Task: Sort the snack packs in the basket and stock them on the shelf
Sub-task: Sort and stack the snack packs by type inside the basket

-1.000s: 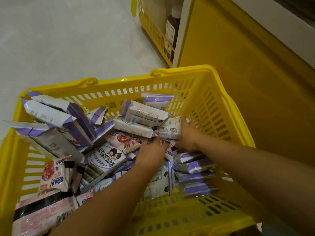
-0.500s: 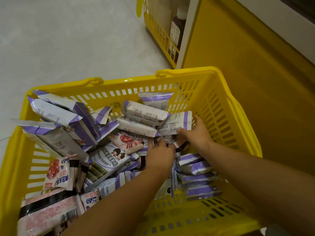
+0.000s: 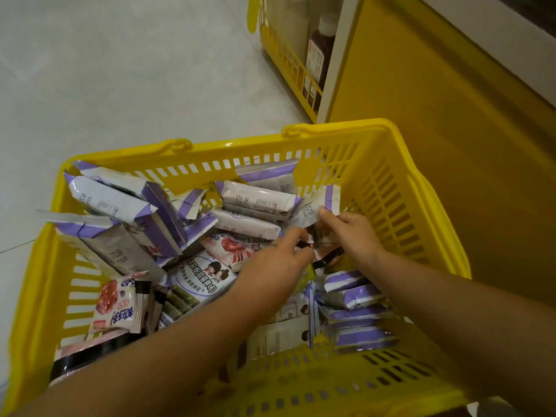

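Head view, looking down. I see a yellow slotted basket (image 3: 388,203) standing on a pale tiled floor (image 3: 120,85), just beside a tall yellow panel (image 3: 451,152) that fills the right of the room. Behind the panel's white edge post (image 3: 340,58), a low shelf with a yellow guard rail (image 3: 288,64) holds a dark bottle (image 3: 319,52). The snack packs (image 3: 255,200) all lie inside the basket. Loose purple-and-white ones are heaped along the far and left walls, and a neat stack of the same kind (image 3: 358,299) sits in the near right corner. A pink pack (image 3: 117,302) and a seaweed-roll pack (image 3: 201,278) lie near the middle and left. The right hand (image 3: 355,233) pinches the edge of one purple-and-white pack (image 3: 316,203) between thumb and fingers, near the far right wall. The left hand (image 3: 276,266) reaches in just beside it, fingertips among small dark wrappers. I cannot tell whether it grips anything.
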